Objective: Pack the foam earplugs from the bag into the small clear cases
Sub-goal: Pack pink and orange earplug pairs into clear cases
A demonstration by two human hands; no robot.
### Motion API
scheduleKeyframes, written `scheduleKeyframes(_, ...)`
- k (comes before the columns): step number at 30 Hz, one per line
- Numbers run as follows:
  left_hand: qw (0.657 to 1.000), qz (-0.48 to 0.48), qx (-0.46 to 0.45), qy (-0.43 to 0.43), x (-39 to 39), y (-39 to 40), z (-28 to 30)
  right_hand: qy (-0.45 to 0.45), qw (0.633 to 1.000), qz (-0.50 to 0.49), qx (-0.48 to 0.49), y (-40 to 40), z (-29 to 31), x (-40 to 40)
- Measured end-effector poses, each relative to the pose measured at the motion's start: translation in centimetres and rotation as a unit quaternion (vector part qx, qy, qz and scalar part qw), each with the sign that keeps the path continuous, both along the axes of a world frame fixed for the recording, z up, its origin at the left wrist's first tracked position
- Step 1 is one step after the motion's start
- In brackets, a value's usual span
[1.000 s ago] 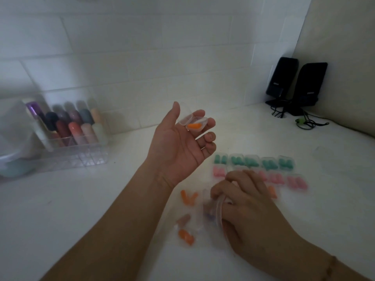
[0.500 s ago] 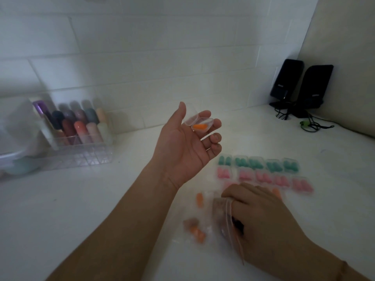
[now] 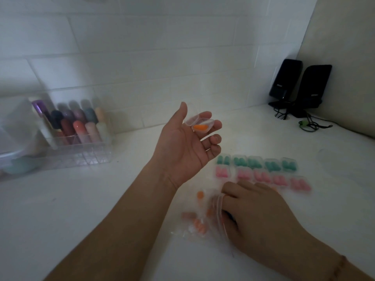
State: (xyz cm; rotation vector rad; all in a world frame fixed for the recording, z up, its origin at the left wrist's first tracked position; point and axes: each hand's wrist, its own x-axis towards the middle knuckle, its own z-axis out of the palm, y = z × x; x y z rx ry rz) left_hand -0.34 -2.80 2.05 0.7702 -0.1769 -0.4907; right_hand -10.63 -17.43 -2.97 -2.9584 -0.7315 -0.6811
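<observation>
My left hand [image 3: 182,151] is raised palm up above the white counter, and a small open clear case [image 3: 199,125] with one orange earplug [image 3: 199,127] inside sits between its index and middle fingertips. My right hand [image 3: 257,213] reaches into the mouth of the clear plastic bag [image 3: 188,232] lying on the counter; its fingertips are hidden inside the bag. Loose orange earplugs [image 3: 199,226] lie in the bag. Behind it stand a row of cases with green earplugs [image 3: 255,163] and a row of cases with pink earplugs [image 3: 263,177].
A clear organiser [image 3: 81,157] of coloured tubes stands at the back left against the tiled wall, with a pale container [image 3: 14,157] beside it. Two black speakers [image 3: 300,88] and their cables [image 3: 310,124] fill the back right corner.
My right hand has pushed further into the bag and the loose earplugs inside have shifted. My left hand keeps the case raised in about the same place.
</observation>
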Motion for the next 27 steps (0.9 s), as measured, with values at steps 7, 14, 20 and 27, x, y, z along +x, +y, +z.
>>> scheduleKeyframes(7,1.000,0.002,0.006,0.001,-0.1,-0.1,0.0,0.002,0.999,-0.016,-0.039,0.4,0.2,0.3)
scheduleKeyframes(14,1.000,-0.001,0.012,0.001,-0.2,-0.2,-0.1,-0.016,0.999,-0.025,-0.028,-0.1,-0.2,0.2)
scheduleKeyframes(20,1.000,-0.002,0.018,0.003,-0.3,-0.2,0.0,0.033,0.999,0.010,0.026,-1.2,1.3,-0.4)
scheduleKeyframes(27,0.999,-0.001,0.036,-0.001,-0.4,-0.3,0.1,0.117,0.984,0.029,0.128,-4.4,2.7,-0.5)
